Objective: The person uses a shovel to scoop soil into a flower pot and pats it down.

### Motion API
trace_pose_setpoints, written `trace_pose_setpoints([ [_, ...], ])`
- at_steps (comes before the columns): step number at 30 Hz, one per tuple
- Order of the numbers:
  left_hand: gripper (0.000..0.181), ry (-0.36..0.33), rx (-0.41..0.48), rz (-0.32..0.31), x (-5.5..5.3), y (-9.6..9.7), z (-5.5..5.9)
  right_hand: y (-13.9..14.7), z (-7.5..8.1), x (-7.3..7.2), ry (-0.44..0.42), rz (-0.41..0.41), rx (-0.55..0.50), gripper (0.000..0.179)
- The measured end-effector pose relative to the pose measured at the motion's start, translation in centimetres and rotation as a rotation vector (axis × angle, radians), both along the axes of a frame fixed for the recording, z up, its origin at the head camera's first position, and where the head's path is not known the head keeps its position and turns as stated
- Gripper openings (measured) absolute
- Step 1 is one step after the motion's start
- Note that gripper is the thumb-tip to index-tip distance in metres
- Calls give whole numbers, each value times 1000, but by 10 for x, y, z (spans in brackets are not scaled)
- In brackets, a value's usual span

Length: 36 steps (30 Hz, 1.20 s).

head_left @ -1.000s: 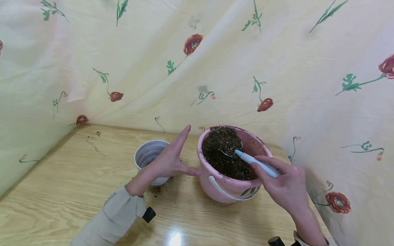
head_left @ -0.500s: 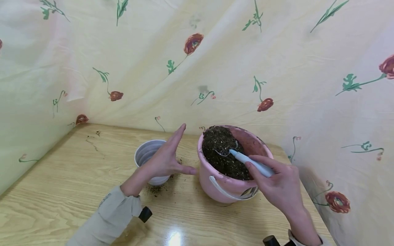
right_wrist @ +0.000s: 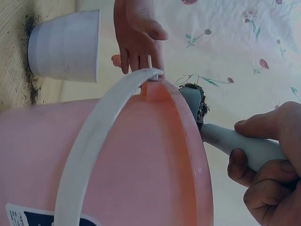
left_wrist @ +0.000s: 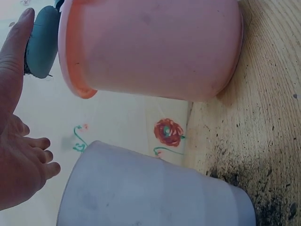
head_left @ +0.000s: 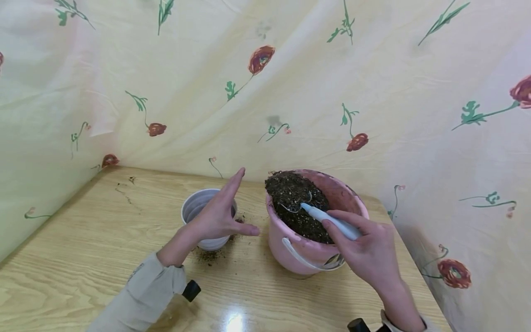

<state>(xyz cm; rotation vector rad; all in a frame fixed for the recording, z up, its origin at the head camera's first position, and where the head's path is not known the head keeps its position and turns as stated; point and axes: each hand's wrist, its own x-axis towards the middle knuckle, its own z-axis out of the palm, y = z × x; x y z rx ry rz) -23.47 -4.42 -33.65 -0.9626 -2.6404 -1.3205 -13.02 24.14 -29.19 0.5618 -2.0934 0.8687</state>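
Observation:
My right hand [head_left: 371, 244] grips the light blue handle of a small garden trowel [head_left: 332, 223]. Dark soil [head_left: 288, 186] is heaped on its blade, which sits at the left rim of a pink bucket [head_left: 290, 258]. In the left wrist view the trowel's blue-green underside [left_wrist: 43, 44] shows just beyond the bucket's rim. My left hand [head_left: 215, 216] hovers in front of a pale grey plastic pot [head_left: 192, 207], thumb and fingers spread apart, holding nothing. It partly hides the pot in the head view. More soil lies inside the bucket.
Crumbs of soil [head_left: 209, 256] lie around the pot's foot on the wooden table [head_left: 103, 258]. A white bucket handle [right_wrist: 89, 150] hangs down the bucket's near side. Flower-patterned cloth [head_left: 186, 92] closes off the back and both sides.
The loaded trowel has risen from the soil and shifted left to the bucket's rim, with my right hand. My left hand has drifted slightly left, still spread.

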Motion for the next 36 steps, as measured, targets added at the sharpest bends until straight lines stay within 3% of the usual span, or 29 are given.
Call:
trace_pose_setpoints([
  [14,134,9,-7,39,0,-14,-4,-16,0,0,-7,-22,11,22],
  [36,132,89,-4,84,2,-43,-13,-48,-8,-7,-60,87,18,17],
])
